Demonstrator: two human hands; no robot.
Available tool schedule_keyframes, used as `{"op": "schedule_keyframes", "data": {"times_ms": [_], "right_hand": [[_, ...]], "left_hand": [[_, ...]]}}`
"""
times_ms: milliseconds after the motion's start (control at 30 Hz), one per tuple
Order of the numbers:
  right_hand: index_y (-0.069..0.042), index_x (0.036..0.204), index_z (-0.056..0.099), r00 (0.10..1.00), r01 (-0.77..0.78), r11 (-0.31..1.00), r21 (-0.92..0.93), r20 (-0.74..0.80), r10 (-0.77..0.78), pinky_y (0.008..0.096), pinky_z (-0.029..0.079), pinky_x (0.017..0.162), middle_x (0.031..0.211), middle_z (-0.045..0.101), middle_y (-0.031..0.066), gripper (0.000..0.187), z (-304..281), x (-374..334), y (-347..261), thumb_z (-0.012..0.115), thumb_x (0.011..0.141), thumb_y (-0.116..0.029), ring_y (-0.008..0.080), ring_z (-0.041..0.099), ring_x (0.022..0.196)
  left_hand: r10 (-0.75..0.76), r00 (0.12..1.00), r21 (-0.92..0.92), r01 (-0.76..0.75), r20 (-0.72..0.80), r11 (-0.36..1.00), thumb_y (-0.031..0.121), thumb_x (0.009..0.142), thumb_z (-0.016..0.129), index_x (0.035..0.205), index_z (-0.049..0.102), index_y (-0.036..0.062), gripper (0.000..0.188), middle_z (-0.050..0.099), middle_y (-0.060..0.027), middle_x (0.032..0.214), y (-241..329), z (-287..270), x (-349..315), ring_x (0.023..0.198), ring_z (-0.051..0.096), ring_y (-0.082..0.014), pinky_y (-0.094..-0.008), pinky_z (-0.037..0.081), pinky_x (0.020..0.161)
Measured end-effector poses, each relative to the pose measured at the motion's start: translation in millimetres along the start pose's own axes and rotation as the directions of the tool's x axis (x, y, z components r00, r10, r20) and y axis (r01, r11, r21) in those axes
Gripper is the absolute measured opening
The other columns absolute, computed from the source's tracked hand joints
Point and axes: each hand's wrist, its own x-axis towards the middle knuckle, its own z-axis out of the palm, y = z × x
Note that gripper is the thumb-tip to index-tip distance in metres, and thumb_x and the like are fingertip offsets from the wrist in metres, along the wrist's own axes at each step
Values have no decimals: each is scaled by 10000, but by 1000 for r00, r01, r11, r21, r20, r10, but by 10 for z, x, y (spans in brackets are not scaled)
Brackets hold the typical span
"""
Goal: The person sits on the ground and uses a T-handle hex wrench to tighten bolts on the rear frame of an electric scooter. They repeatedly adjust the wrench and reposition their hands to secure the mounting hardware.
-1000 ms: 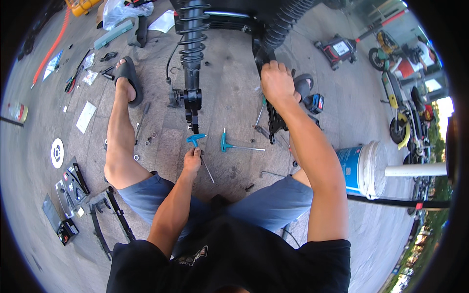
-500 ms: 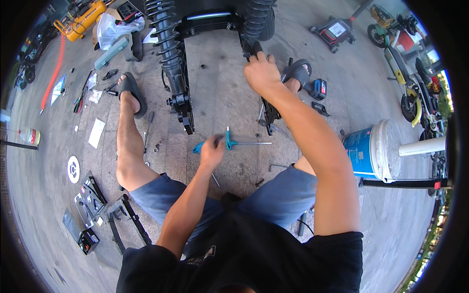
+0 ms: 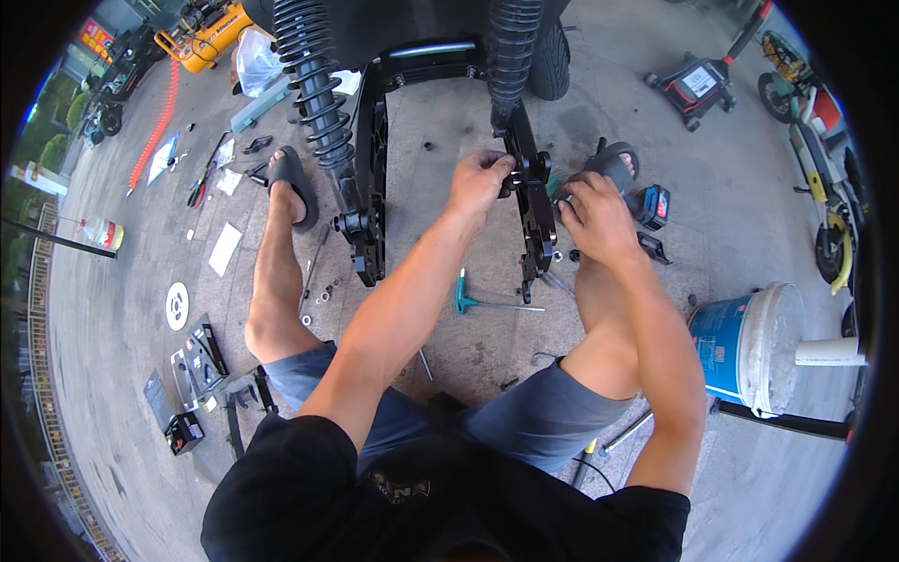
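Paved ground (image 3: pixel 421 192) spreads wide, with one yellow compressor (image 3: pixel 213 39), one jack (image 3: pixel 695 86), one bucket (image 3: pixel 726 351) and one white disc (image 3: pixel 177 306) around its edges. Two coil springs come down from above, a left spring (image 3: pixel 307 80) and a right spring (image 3: pixel 513 56), with one tyre (image 3: pixel 551 66) beside the latter. Below them are two black bars: a left bar (image 3: pixel 372 169), and a right bar (image 3: pixel 532 215) standing between the two bare hands.

At the right bar's inner side is the left hand (image 3: pixel 480 185), its fingers (image 3: pixel 499 161) bunched together at the metal; I cannot tell whether they grip something small. The right hand (image 3: pixel 599 220) is just outside the same bar, fingers curled, their tips partly hidden, so their hold cannot be told.

One teal T-key (image 3: pixel 463 298) lies on the ground between the bars, and one metal rod (image 3: pixel 426 363) shows below the left forearm (image 3: pixel 403 290). Two sandals are on the feet, a left sandal (image 3: pixel 293 173) and a right sandal (image 3: pixel 611 167).

Half a second ago the left hand was low beside the T-key and the right hand higher, just under the right spring; now both flank the right bar.
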Motion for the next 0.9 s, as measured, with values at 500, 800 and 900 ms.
{"op": "schedule_keyframes", "data": {"times_ms": [500, 800, 900], "right_hand": [[-34, 924, 673, 997, -29, 998, 63, 77, 24, 430, 470, 834, 904, 622, 145, 192, 29, -213, 164, 667, 779, -159, 350, 575, 933], [-2, 945, 653, 985, -11, 1000, -4, 172, 11, 431, 482, 849, 944, 631, 187, 223, 46, -220, 105, 688, 770, -136, 373, 585, 959], [-6, 962, 650, 985, -16, 1000, 12, 173, 14, 433, 481, 849, 951, 630, 188, 237, 48, -212, 96, 691, 769, -136, 376, 583, 966]], "left_hand": [[-76, 995, 360, 50, 58, 931, 254, 991, 484, 982, 568, -30, 297, 597, -93, 733, 163, 25, 2, 567, 575, -161, -287, 458, 505], [-92, 995, 251, 82, 29, 964, 225, 985, 488, 990, 563, -19, 256, 601, -96, 713, 130, 72, 29, 530, 567, -147, -289, 437, 453], [-71, 994, -23, 74, 85, 997, 257, 996, 478, 996, 555, -17, 284, 599, -93, 710, 132, 75, 27, 522, 565, -154, -291, 432, 444]]}}
